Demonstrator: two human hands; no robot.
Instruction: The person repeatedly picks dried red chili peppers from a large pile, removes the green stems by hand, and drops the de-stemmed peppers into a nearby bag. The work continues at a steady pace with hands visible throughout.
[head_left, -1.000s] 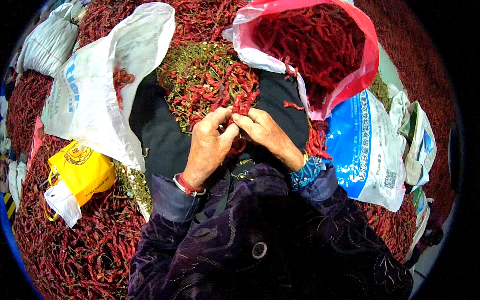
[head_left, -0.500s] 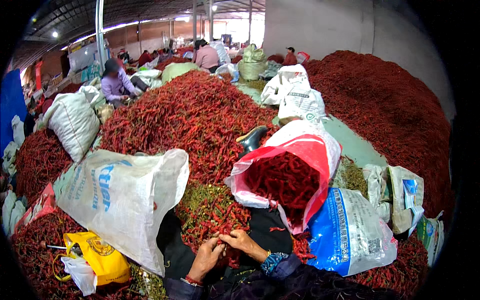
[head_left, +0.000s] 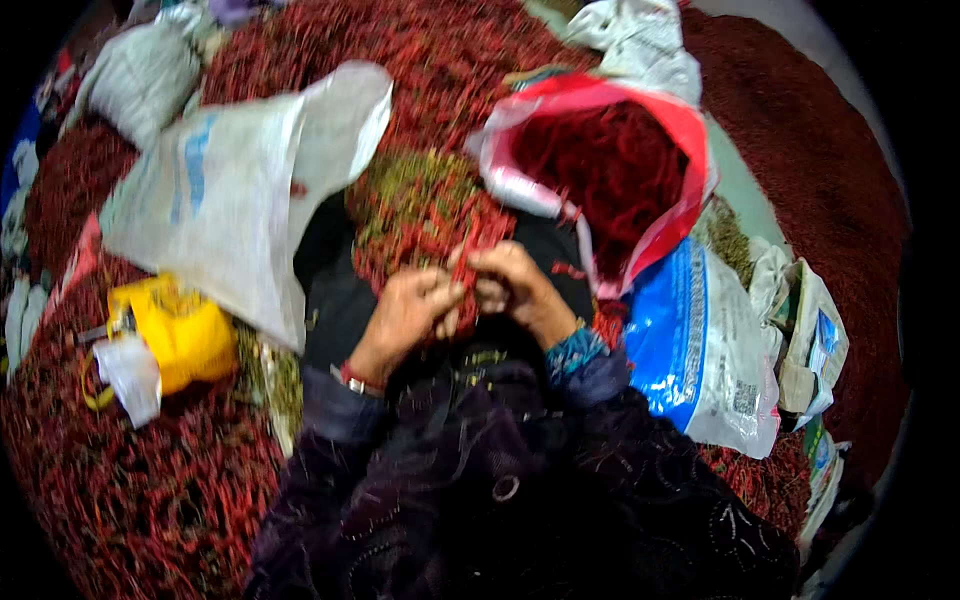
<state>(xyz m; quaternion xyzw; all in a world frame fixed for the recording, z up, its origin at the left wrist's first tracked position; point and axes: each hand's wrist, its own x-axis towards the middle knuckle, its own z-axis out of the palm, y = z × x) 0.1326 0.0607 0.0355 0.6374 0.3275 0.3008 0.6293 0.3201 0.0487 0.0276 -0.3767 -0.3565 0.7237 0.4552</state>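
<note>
Close together over my lap, both hands are at work on dried red chili peppers. My left hand (head_left: pixel 408 315) has its fingers curled and closed, with the tips against a red chili pepper (head_left: pixel 462 262). From the other side my right hand (head_left: pixel 520 285) pinches at the same pepper. Motion blur hides how many peppers are between the fingers. Just beyond them, a heap of loose chili peppers mixed with green-brown stems (head_left: pixel 415 205) lies between my dark-clad legs. At the right, an open red-and-white sack (head_left: pixel 695 215) lies tilted toward me, with dark red chili peppers inside.
A large white woven sack (head_left: pixel 225 200) lies at the left, with a yellow bag (head_left: pixel 195 335) and a white plastic bag (head_left: pixel 128 375) nearer me. A blue-and-white sack (head_left: pixel 690 340) lies at the right. Big chili heaps (head_left: pixel 430 70) spread beyond and on both sides.
The view has tilted down, so the far workers have mostly left the picture and my torso shows. My hands remain close together, with a pepper now visible between their fingertips.
</note>
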